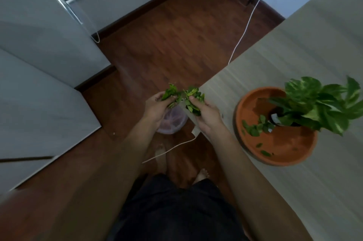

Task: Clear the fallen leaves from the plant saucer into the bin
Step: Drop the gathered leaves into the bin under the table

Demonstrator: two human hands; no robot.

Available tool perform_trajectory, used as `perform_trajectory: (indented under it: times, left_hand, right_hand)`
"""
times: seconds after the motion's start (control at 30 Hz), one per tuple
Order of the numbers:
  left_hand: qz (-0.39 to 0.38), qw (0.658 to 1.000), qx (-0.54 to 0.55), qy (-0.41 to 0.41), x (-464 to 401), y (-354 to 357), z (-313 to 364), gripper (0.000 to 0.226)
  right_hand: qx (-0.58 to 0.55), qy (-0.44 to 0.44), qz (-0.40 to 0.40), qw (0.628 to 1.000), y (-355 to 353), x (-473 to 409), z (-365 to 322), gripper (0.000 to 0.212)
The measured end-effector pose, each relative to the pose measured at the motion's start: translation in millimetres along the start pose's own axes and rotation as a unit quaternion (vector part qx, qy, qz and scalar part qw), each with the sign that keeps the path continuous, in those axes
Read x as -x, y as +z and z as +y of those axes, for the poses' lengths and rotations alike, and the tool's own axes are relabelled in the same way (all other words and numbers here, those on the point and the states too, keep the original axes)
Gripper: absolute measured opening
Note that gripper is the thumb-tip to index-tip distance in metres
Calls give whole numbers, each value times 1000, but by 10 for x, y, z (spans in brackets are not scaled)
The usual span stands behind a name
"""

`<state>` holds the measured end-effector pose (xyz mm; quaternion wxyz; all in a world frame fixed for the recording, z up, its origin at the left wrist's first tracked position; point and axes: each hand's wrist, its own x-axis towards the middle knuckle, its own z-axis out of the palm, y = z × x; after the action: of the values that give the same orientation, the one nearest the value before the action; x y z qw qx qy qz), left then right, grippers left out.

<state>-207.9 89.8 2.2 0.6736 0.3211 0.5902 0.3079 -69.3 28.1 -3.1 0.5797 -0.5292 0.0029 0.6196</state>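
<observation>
No writing is readable anywhere. At frame centre, left hand (158, 106) and right hand (204, 114) each clutch leaves (193, 99), largely hiding the bin (173, 122). The saucer (275, 142) is blurred.

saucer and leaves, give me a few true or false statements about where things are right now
1. Both hands hold bunches of leaves. True: the left hand and the right hand each have a grip on green leaves.
2. The saucer is completely clear. False: fallen leaves lie in it beside the potted plant.
3. The saucer sits on the floor. False: it rests on the table.
4. The bin is on the floor below the hands. True.
5. The plant lies tipped over on the table. False: it stands in the saucer.
</observation>
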Motion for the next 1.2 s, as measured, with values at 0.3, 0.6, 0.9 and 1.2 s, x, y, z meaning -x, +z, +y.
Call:
perform_trajectory:
  times: [0.3, 0.6, 0.9, 1.2]
  left_hand:
    - [33, 997, -48, -43, -745, -970, 152, 11]
    - [26, 962, -241, -122, -1803, -1355, -329, 43]
    - [-8, 947, -239, -216, -2641, -1305, -1074, 36]
    - [-46, 942, -211, -259, -2827, -1296, -1420, 46]
  right_hand:
    - [27, 38, 41, 998, 1067, -736, 620, 6]
    - [35, 128, 165, 977, 1191, -1729, 1159, 5]
    - [74, 207, 233, 947, 831, -2586, 1852, 7]
    - [58, 210, 283, 934, 476, -2741, 2184, 39]
